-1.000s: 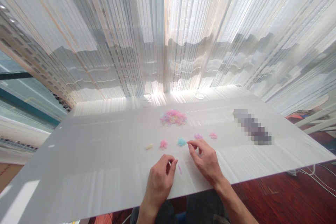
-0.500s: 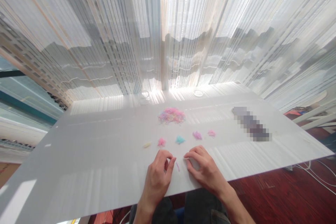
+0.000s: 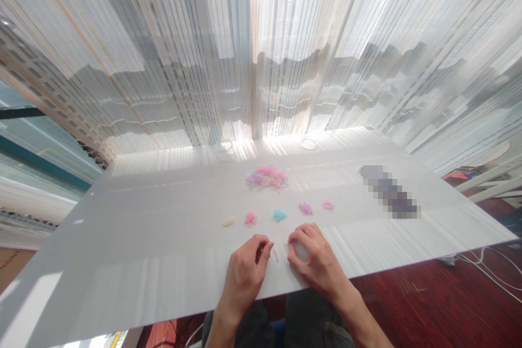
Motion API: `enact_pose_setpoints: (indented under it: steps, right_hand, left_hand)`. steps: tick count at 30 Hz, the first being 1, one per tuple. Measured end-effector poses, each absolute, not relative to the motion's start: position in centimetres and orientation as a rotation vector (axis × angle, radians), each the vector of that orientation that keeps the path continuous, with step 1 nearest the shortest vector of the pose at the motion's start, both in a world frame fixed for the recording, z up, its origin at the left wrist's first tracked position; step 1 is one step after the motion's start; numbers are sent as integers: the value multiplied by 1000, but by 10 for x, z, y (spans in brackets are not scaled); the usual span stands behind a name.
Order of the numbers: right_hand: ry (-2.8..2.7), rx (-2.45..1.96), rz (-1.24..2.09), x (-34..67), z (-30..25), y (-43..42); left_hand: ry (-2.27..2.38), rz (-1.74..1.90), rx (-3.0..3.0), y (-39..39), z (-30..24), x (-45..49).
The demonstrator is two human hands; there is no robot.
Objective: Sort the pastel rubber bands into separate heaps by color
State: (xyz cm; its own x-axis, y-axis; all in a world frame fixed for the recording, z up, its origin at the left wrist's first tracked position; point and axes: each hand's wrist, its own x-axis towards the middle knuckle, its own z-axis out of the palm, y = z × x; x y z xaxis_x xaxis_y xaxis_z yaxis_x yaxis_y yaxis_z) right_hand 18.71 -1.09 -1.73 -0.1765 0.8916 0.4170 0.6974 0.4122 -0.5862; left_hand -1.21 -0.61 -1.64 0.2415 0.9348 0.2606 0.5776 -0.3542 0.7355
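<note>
My left hand [image 3: 247, 262] is closed above the table's near edge, thumb and index finger pinched together. Right beside those fingertips is a thin purple strip [image 3: 275, 255]; whether they grip its end is unclear. My right hand [image 3: 314, 253] curls just to the right of the strip, thumb and index tips brought together, and anything between them is too small to make out. Beyond the hands lies a row of small heaps of thin pieces: yellow [image 3: 229, 222], bright pink [image 3: 250, 218], teal [image 3: 279, 215], purple [image 3: 305, 207] and light pink [image 3: 328, 205].
A larger mixed pastel pile [image 3: 267, 178] lies behind the row on the white table [image 3: 163, 266]. Two clear round containers, one left [image 3: 225, 149] and one right [image 3: 309, 143], stand by the curtain [image 3: 285, 65]. A blurred-out dark oblong object [image 3: 389, 191] lies to the right.
My right thumb and index finger have come together from a small gap. My left fingertips are slightly closer to the purple strip. The heaps look unchanged.
</note>
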Motion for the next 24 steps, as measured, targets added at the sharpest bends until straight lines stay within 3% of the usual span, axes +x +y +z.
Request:
enact_pose_setpoints:
  steps: [7, 24]
  right_hand:
    - [-2011, -1327, 262, 187, -20, -10]
    - [-2033, -1162, 420, 190, -11, -14]
  left_hand:
    - [1370, 937, 2016, -6, -14, -11]
    - [1254, 901, 2228, -5, -9, -7]
